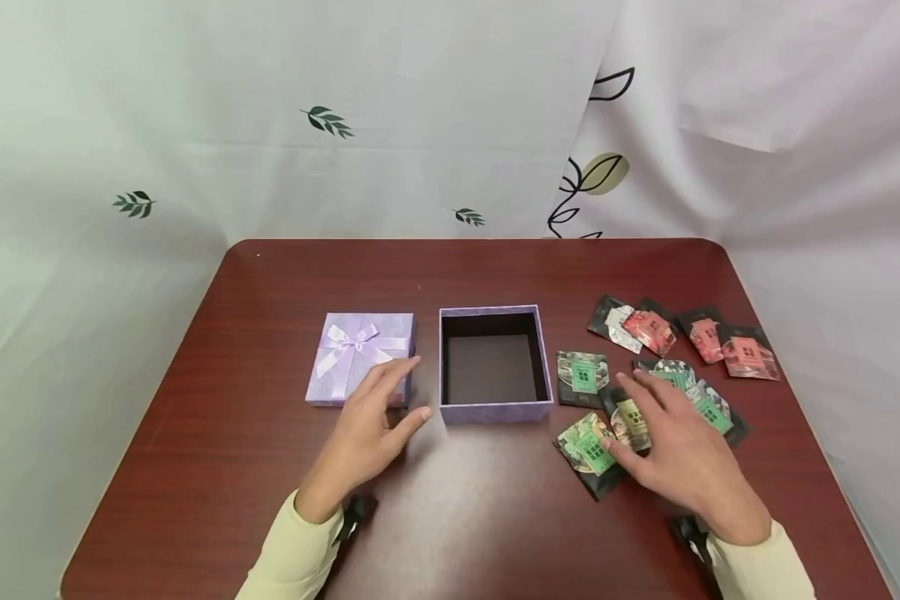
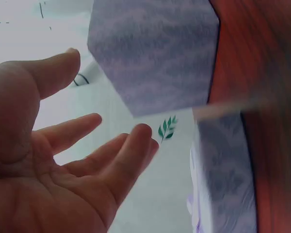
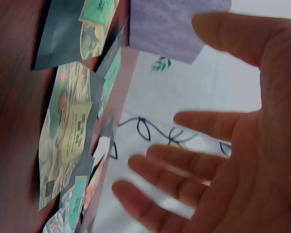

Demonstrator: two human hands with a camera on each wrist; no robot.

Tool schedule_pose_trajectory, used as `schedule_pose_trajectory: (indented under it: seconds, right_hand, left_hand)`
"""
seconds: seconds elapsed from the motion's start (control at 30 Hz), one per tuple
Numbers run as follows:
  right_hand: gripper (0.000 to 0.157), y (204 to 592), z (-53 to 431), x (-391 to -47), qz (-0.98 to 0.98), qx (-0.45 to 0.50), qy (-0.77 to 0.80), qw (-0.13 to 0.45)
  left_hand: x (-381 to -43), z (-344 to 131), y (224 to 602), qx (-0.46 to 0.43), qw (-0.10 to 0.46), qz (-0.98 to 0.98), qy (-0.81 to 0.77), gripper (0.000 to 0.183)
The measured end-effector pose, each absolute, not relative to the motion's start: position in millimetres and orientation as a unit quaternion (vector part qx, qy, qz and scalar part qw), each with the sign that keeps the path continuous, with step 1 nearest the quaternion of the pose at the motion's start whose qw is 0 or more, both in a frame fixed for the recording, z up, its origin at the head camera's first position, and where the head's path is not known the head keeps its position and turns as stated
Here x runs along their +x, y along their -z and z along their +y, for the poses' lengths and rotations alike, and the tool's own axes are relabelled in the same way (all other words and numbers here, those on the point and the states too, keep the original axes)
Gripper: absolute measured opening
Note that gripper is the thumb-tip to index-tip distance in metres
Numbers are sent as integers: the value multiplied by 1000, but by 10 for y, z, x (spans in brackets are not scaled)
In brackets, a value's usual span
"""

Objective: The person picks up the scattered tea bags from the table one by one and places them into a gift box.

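Note:
My left hand (image 1: 363, 437) hovers with spread fingers between a purple lid with a ribbon bow (image 1: 330, 390) and an open purple box (image 1: 495, 412) with a dark inside. Nothing is in its grasp, and the left wrist view shows the palm beside the box wall (image 2: 160, 58). Over the sachets on the right, my right hand (image 1: 678, 454) is held with fingers apart, also holding nothing. Near it lie a green-labelled sachet (image 1: 587, 446), a yellow-labelled sachet (image 3: 68, 136) and another green-labelled sachet (image 1: 582, 379). The hand partly hides further green-labelled sachets (image 1: 712, 408).
Toward the table's right edge lie red-labelled sachets (image 1: 750, 354) and one with a white label (image 1: 621, 325). All of this is on a dark red wooden table (image 1: 232, 375). A white curtain with leaf prints (image 1: 420, 100) hangs behind.

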State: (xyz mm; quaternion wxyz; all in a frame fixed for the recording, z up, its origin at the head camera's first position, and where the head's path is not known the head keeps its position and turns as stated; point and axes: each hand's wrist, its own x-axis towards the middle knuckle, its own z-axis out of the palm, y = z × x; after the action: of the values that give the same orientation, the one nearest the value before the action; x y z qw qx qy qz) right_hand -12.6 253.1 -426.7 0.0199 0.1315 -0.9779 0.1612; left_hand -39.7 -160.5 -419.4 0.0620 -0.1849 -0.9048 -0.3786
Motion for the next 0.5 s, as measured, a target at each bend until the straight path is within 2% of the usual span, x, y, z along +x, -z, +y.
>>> schedule_pose_trajectory:
  seconds: [0.2,0.37,0.5]
  right_hand:
    - [90,4263,2497,-160,-961,232,-149,-30]
    - [86,4241,2468,-188,-942,301,-128,-67]
    - [89,4242,2455,-230,-925,354,-110,-86]
  left_hand:
    - [-429,-1494,4199,-198,50,-857,473,62]
    - [-440,-1447,4229,-166,2,-829,535,59]
    - [-442,-1420,4249,-145,-23,-810,568,56]
